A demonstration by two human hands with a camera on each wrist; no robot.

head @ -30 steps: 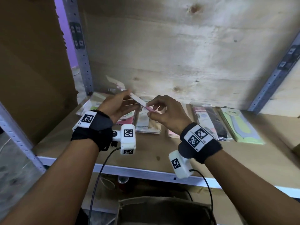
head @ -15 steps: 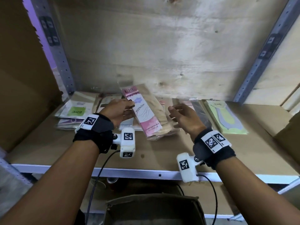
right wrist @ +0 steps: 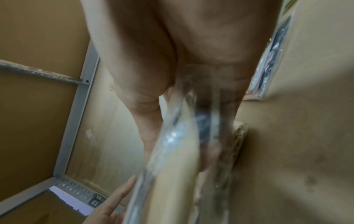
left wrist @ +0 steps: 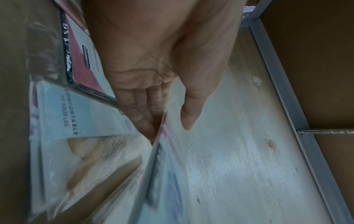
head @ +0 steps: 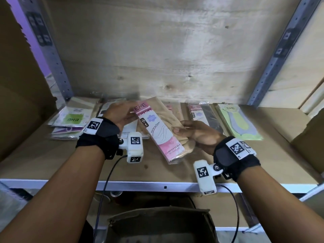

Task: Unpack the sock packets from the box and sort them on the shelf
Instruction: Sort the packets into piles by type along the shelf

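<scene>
Back panel (head: 157, 50): pale plywood with knots and a whitish patch, standing behind the board.
Left upright (head: 52, 55): grey perforated metal post with dark tags near the top.
Right upright (head: 278, 50): grey perforated metal post, leaning in the wide-angle view, also tagged.
Cardboard (head: 19, 95): large brown sheet outside the left upright.
Purple wall (head: 33, 41): a thin strip showing between the cardboard and the left upright.
Wrist cameras (head: 134, 149): white housings with black-and-white square markers, on black straps.
Cables (head: 105, 186): black, hanging down from each camera.
</scene>
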